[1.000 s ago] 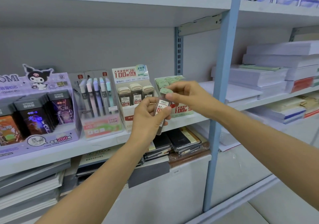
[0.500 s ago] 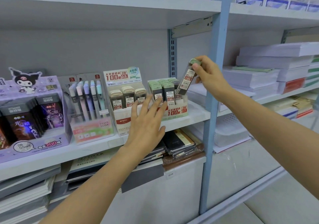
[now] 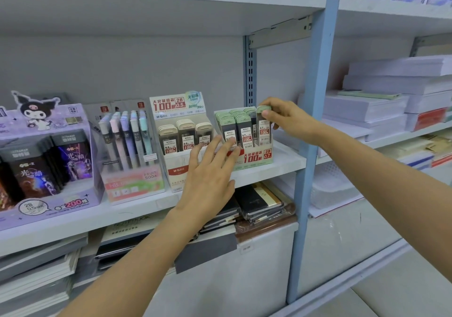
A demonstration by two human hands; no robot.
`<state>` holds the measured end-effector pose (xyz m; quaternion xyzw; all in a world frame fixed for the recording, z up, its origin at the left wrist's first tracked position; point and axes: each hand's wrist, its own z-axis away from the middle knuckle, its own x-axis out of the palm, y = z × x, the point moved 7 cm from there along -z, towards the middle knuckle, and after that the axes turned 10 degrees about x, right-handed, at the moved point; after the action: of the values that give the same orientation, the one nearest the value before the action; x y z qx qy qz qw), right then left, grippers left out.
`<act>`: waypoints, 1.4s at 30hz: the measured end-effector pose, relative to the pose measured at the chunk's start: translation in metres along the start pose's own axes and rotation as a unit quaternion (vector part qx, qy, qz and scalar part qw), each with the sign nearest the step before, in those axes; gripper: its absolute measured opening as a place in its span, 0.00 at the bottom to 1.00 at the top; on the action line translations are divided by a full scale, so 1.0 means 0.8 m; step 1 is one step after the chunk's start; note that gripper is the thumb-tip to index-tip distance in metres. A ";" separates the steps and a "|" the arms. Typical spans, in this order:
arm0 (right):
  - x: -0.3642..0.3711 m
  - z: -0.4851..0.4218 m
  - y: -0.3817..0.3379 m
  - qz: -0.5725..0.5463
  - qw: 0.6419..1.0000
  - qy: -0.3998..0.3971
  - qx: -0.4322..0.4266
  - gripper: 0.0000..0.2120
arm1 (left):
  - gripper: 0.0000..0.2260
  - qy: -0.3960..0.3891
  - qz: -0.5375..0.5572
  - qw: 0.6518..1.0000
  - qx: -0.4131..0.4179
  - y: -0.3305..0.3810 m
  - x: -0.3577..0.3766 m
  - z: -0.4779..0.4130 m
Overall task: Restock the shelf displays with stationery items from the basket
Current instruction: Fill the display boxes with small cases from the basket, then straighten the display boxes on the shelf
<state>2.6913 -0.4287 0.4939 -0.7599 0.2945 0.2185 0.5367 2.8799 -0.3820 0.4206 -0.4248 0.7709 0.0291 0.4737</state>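
Slim green-capped plastic lead case (image 3: pixel 263 128) upright in rightmost slot of green cardboard display box (image 3: pixel 256 158); right hand (image 3: pixel 291 121) grip clamped on its cap, left hand (image 3: pixel 208 177) grip apart, fingers against box front. Judged light, rigid, slick; best taken at cap.

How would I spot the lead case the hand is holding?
Find the blue shelf post. Just left of it stands the green display box marked 0.7. At its right end, the lead case sticks up above its neighbours, its green cap pinched by the right hand.
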 end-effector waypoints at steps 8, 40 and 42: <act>0.010 0.006 0.015 0.019 0.984 0.178 -0.006 0.11 | 0.29 -0.001 -0.003 1.000 0.002 0.001 0.000 -0.001; 0.202 0.056 -0.132 0.141 0.972 0.086 -0.164 0.10 | 0.28 0.099 -0.010 0.972 -0.211 -0.137 -0.094 0.200; 0.205 0.057 -0.138 0.122 0.974 0.100 -0.163 0.20 | 0.26 0.073 -0.027 0.965 -0.249 -0.147 -0.087 0.222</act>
<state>2.8857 -0.3932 0.4488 -0.8136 0.3976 0.2504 0.3424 3.0989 -0.3339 0.4180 -0.5506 0.7602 0.1765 0.2962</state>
